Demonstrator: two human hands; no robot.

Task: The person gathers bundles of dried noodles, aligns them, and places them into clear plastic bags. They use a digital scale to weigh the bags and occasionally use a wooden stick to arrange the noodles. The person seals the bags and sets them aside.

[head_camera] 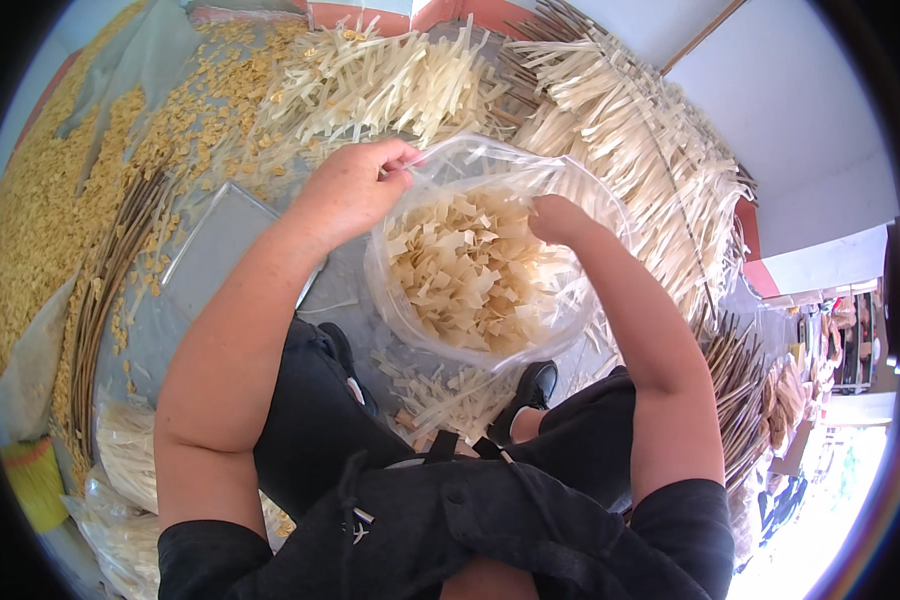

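Note:
A clear plastic bag [390, 307] stands on the floor between my feet with its mouth up. Flat, pale cream strips [469, 262], with their short ends upward, fill much of it; they look like a dried foodstuff. My left hand [356, 184] pinches the bag's far left rim between thumb and fingers. Over the right side of the bag's mouth, my right hand [559, 219] is curled, its fingertips close to the strips and the plastic. What those fingers hold, if anything, is hidden.
Long pale strips [615, 127] lie heaped behind and to the right. Yellow dried pieces [37, 247] cover the floor at left, beside thin sticks [109, 300]. A metal-edged tray [214, 251] lies near my left forearm. More sticks [735, 390] stand at right. Filled plastic bags [124, 517] sit lower left.

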